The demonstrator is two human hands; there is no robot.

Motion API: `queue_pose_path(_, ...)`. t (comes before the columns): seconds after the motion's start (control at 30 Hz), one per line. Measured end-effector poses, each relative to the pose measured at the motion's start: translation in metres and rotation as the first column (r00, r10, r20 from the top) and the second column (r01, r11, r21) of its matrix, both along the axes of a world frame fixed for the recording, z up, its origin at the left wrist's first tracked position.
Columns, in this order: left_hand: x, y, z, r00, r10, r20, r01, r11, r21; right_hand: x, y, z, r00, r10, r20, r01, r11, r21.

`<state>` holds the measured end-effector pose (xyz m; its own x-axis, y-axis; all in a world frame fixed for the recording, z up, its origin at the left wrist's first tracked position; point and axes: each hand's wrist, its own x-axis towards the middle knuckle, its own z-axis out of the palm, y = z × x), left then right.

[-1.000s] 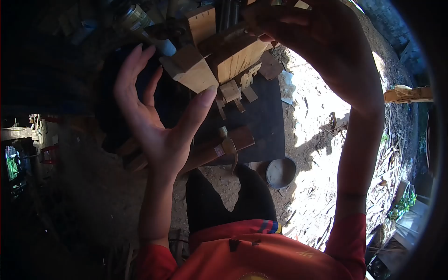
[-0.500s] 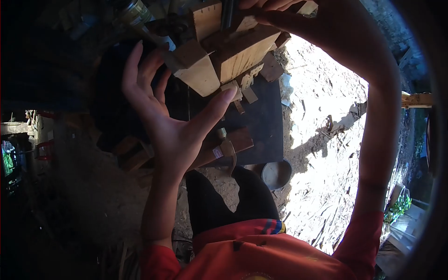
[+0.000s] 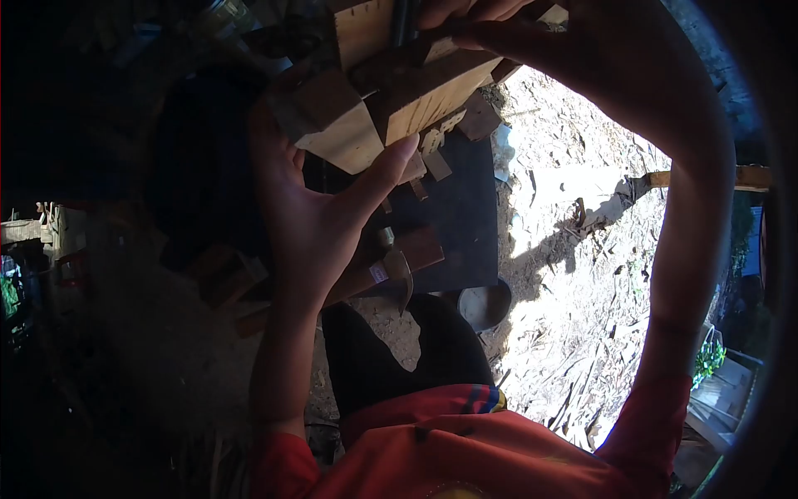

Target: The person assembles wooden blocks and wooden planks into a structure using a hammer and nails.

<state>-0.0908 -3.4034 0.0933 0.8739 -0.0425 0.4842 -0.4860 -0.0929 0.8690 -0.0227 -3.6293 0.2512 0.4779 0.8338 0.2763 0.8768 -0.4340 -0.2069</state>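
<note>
My left hand (image 3: 320,220) is closed round a pale wooden block (image 3: 345,141). Its thumb presses the near lower corner, and the fingers are mostly hidden behind the block's left side. At the top edge my right hand (image 3: 490,21) has its fingers curled and its thumb against a small wooden piece (image 3: 439,50); the frame cuts off part of this hand. Between the hands lies a thicker wooden board (image 3: 436,96) with dark grain marks. Another upright wooden block (image 3: 363,33) and a dark metal bar (image 3: 405,21) stand beyond it.
Small wood offcuts (image 3: 438,164) lie on a dark tabletop (image 3: 465,224). Nearer me are a reddish wooden bar (image 3: 424,247) and a curved blade-like tool (image 3: 399,270). A round container (image 3: 485,306) stands by my knee. Sunlit ground with debris (image 3: 573,333) spreads at right.
My left hand was spread open beside the wooden block and has closed round it. The right hand stays at the top, almost in the same place. The view has shifted slightly.
</note>
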Motion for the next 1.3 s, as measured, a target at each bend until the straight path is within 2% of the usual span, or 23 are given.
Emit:
queue_pose_path(0.1,-0.001,0.002,-0.003,0.998,-0.013,-0.060,0.014,1.000,0.019,-0.008,0.003,0.005,0.999,0.002,-0.033,-0.001,1.000,0.030)
queue_pose_path(0.23,-0.002,0.000,0.001,0.995,-0.017,-0.098,0.016,1.000,-0.012,0.003,0.001,-0.003,0.997,-0.083,0.000,0.083,0.995,-0.057)
queue_pose_path(0.5,-0.003,-0.002,0.000,0.996,-0.015,-0.092,0.014,1.000,-0.006,0.000,-0.003,-0.010,0.998,-0.021,-0.058,0.026,0.995,0.093)
queue_pose_path(0.6,-0.002,-0.002,-0.003,1.000,0.003,-0.031,-0.003,1.000,0.002,-0.012,-0.001,-0.001,0.999,-0.005,0.043,0.002,0.997,0.071)
queue_pose_path(0.7,-0.004,-0.006,-0.001,0.998,0.062,0.029,-0.061,0.998,-0.028,-0.021,0.001,0.005,0.993,-0.061,0.100,0.059,0.998,0.029)
queue_pose_path(0.83,-0.008,0.000,-0.001,0.996,0.083,0.036,-0.084,0.996,0.027,0.002,-0.017,-0.019,0.997,0.014,0.077,-0.031,0.976,0.218)
queue_pose_path(0.9,-0.013,0.004,0.001,0.994,0.105,0.020,-0.106,0.993,0.046,-0.004,-0.025,-0.017,0.989,-0.082,0.123,0.054,0.976,0.211)
queue_pose_path(0.97,-0.019,0.011,-0.002,0.990,0.141,0.013,-0.142,0.987,0.082,-0.043,-0.033,-0.009,0.924,-0.323,0.203,0.302,0.945,0.129)
queue_pose_path(1.0,-0.020,0.015,-0.007,0.990,0.138,0.011,-0.139,0.989,0.048,-0.053,-0.031,-0.015,0.900,-0.404,0.163,0.363,0.903,0.229)
queue_pose_path(1.03,-0.024,0.019,-0.006,0.988,0.156,0.009,-0.156,0.986,0.059,-0.062,-0.043,-0.025,0.861,-0.488,0.145,0.444,0.859,0.255)
queue_pose_path(1.1,-0.035,0.025,-0.004,0.982,0.188,-0.002,-0.187,0.979,0.081,-0.081,-0.047,-0.046,0.838,-0.543,-0.054,0.518,0.761,0.391)
queue_pose_path(1.17,-0.049,0.033,-0.004,0.978,0.199,-0.056,-0.192,0.975,0.108,-0.108,-0.034,-0.058,0.713,-0.649,-0.265,0.693,0.596,0.405)
queue_pose_path(1.23,-0.072,0.044,0.001,0.963,0.236,-0.128,-0.221,0.967,0.124,-0.135,-0.035,-0.076,0.608,-0.684,-0.403,0.794,0.517,0.320)
queue_pose_path(1.3,-0.105,0.051,0.013,0.943,0.248,-0.222,-0.217,0.964,0.155,-0.163,-0.030,-0.097,0.452,-0.705,-0.547,0.891,0.382,0.245)
